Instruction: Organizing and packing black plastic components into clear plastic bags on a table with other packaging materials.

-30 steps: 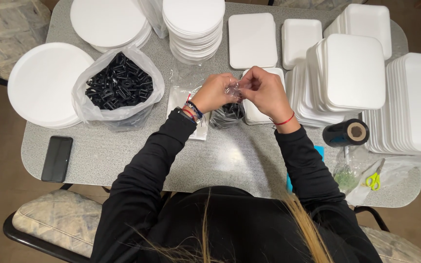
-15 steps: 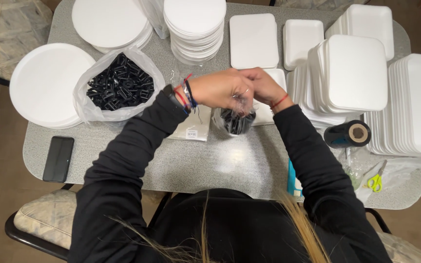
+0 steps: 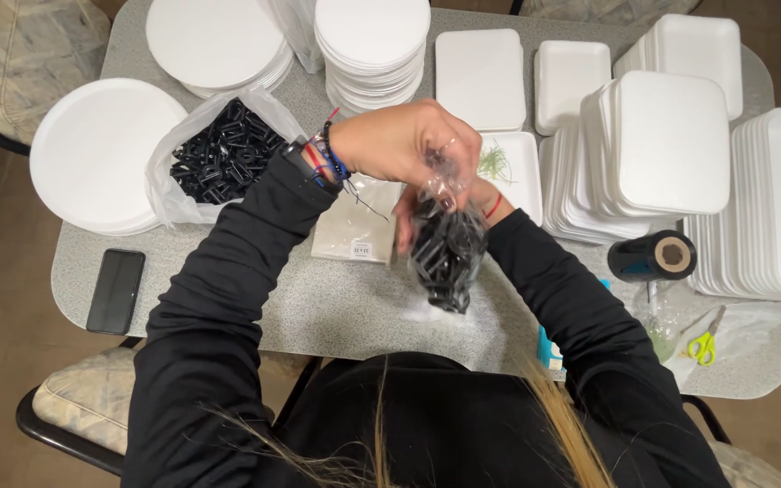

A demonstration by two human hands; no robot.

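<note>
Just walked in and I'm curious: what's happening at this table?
A person holds up a small clear bag of black plastic parts above the grey table. The left hand grips its gathered top; the right hand sits mostly hidden behind it. A larger open bag of black parts and stacks of white foam trays lie around.

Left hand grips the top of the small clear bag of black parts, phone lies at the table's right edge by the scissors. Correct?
Not quite. In the head view the left hand does grip the top of the small clear bag, but the phone lies at the table's left edge; the scissors are on the right.
</note>
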